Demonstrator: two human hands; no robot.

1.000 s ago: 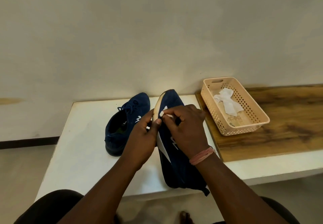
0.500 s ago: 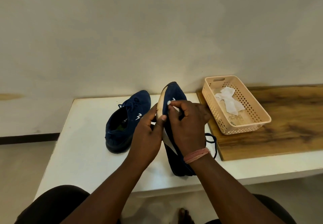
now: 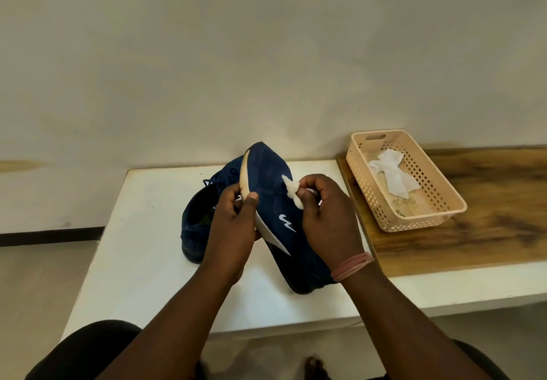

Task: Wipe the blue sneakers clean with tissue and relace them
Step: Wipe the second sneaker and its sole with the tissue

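Blue suede sneaker with a cream sole (image 3: pixel 268 190) stands tilted on its heel above the white worktop (image 3: pixel 142 231), my left hand (image 3: pixel 233 231) gripping its sole edge while my right hand (image 3: pixel 325 219) pinches a white tissue wad (image 3: pixel 291 191) against its upper, the second blue sneaker (image 3: pixel 198 225) lying behind.

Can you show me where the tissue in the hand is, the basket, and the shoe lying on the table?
tissue (image 3: pixel 291 191), head view, its crumpled middle.
basket (image 3: pixel 359 159), head view, left wall.
shoe on the table (image 3: pixel 192 231), head view, its heel side.
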